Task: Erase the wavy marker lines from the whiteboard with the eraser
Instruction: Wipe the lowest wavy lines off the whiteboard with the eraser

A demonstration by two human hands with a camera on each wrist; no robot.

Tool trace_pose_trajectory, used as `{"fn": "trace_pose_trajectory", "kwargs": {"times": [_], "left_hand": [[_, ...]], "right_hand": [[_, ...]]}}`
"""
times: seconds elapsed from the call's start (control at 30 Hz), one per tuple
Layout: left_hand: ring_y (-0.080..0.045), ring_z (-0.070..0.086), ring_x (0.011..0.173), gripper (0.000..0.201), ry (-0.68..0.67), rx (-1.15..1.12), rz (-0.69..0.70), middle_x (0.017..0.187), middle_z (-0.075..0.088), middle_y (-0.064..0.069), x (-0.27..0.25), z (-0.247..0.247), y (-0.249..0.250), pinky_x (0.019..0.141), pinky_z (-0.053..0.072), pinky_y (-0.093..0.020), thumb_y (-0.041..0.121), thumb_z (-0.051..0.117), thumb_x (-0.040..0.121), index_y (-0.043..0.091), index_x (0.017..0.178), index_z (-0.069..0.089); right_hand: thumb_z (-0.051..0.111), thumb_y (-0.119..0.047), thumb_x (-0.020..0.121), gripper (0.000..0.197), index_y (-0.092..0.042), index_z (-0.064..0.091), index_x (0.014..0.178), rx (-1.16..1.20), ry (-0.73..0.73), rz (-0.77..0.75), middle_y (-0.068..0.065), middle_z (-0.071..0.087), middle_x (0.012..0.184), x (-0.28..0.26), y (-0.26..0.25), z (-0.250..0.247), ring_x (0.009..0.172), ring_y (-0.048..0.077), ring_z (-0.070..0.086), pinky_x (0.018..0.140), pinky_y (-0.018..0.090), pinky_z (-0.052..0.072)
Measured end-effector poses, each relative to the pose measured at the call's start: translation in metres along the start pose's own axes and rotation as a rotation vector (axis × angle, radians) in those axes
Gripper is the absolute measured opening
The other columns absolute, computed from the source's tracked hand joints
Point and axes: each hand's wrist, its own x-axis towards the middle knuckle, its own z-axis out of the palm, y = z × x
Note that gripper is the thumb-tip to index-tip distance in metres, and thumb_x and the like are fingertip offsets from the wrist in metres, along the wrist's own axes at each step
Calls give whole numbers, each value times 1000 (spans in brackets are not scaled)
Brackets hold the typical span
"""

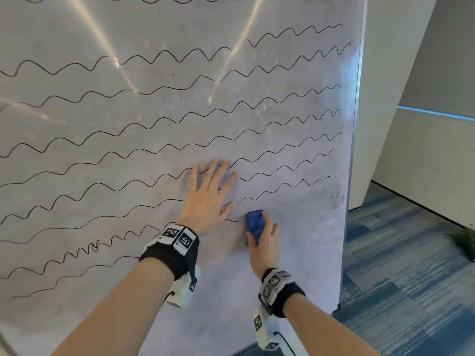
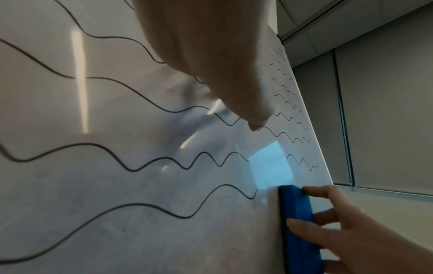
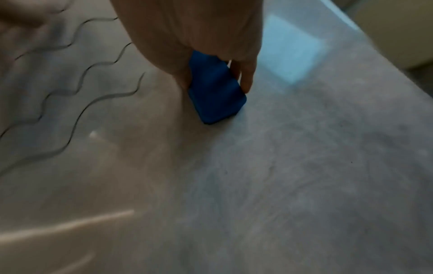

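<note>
A large whiteboard [image 1: 295, 253] fills the head view, crossed by several black wavy marker lines [image 1: 154, 129]. My right hand [image 1: 264, 237] grips a blue eraser [image 1: 254, 223] and holds it against the board at the end of a low line. The eraser [image 2: 297, 222] shows edge-on against the board in the left wrist view, and the eraser [image 3: 214, 89] sits under my fingers in the right wrist view. My left hand [image 1: 208, 199] lies flat on the board with fingers spread, just left of the eraser. The board's lower right area carries only grey smears.
The whiteboard's metal right edge [image 1: 356, 124] ends beside a pale wall [image 1: 385, 98]. Blue patterned carpet [image 1: 411, 265] lies to the right, with a small green plant [image 1: 464, 238] on it. Light reflections streak the board.
</note>
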Motion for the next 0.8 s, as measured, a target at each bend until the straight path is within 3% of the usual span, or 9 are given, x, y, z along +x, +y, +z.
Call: {"fn": "trace_pose_trajectory", "kwargs": {"times": [0.07,0.13,0.27,0.37,0.43,0.57,0.63,0.73,0.8], "left_hand": [[-34,18,147,74,2,2,-7,158,23,-15,-7,-1,-6,112,11,-63,44,59,87,15,150,34],[-35,20,146,75,1,1,-11,157,25,-16,-13,0,-11,111,11,-63,43,62,86,15,149,35],[-36,22,144,76,-1,2,-13,157,26,-16,-17,0,-13,110,13,-65,41,65,83,14,149,36],[-36,22,144,76,6,2,-13,156,26,-16,-17,-5,-13,110,13,-64,41,66,83,14,148,37],[-35,20,145,76,6,1,-20,157,25,-15,-22,-9,-17,111,13,-64,41,65,84,14,149,36],[-35,19,146,75,24,3,-49,157,24,-15,-41,-16,-33,112,9,-63,41,65,85,13,149,36],[-35,19,146,74,23,13,-59,157,24,-15,-47,-18,-38,111,9,-62,41,64,86,13,149,37],[-35,17,146,74,11,20,-70,157,24,-15,-45,-21,-37,111,9,-63,42,63,86,14,149,36],[-34,17,146,73,7,31,-71,158,23,-14,-38,-22,-34,112,10,-64,41,62,86,15,149,35]], "right_hand": [[61,-12,87,65,-10,28,143,26,74,170,14,38,126,15,11,-7,108,35,49,80,31,39],[62,-12,87,66,-8,27,143,22,114,201,15,37,127,19,6,-2,109,38,48,83,36,42],[60,-8,84,67,-12,28,143,-4,-5,-59,11,39,122,-13,-27,31,106,29,46,86,35,43],[58,-5,83,69,-28,24,139,-80,-82,-177,5,40,116,-35,-34,40,102,24,44,81,31,44],[58,-5,82,68,-28,27,138,-59,-92,-175,3,40,113,-30,-25,33,99,24,46,78,28,42],[61,-9,86,67,-16,27,143,39,5,52,6,35,122,-9,-11,15,103,30,50,82,29,42],[61,-10,85,68,-14,26,143,29,40,79,8,35,124,-11,-19,21,107,31,48,85,30,41],[60,-11,84,68,-15,26,143,-26,-26,-62,9,38,121,-29,-43,42,105,30,46,84,35,43],[61,-7,80,69,-16,31,141,-67,-65,-177,11,43,115,-39,-50,50,100,29,46,83,33,40]]}}
